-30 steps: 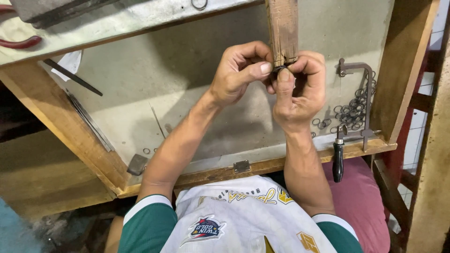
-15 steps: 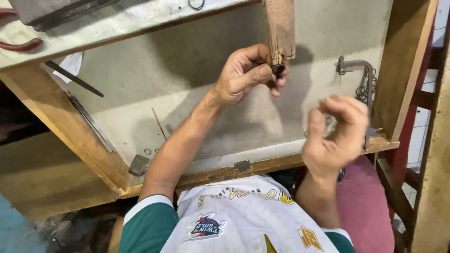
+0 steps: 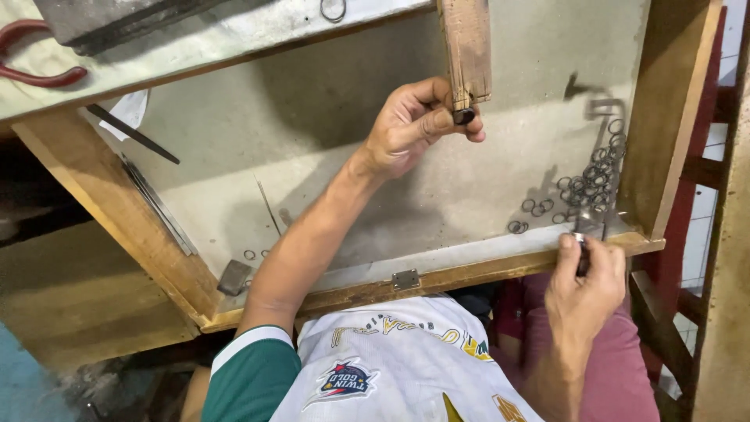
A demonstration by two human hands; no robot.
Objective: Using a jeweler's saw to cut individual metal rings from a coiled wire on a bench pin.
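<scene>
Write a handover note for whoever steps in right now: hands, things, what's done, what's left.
Left hand: pinching a small dark ring against the tip of the wooden peg.
Right hand: at the tray's front edge, fingers closed on a small metal tool by the pile of rings.
Done: a heap of rings lies in the tray's right corner, a few loose ones at left.
Left: the ring at the peg is not yet released; whether it is finished cannot be told.

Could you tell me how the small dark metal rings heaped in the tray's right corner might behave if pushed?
The small dark metal rings look thin and light, so they would probably slide and scatter. Several overlap and may drag together. Lying flat on the grey tray floor, they seem unlikely to roll.
</scene>
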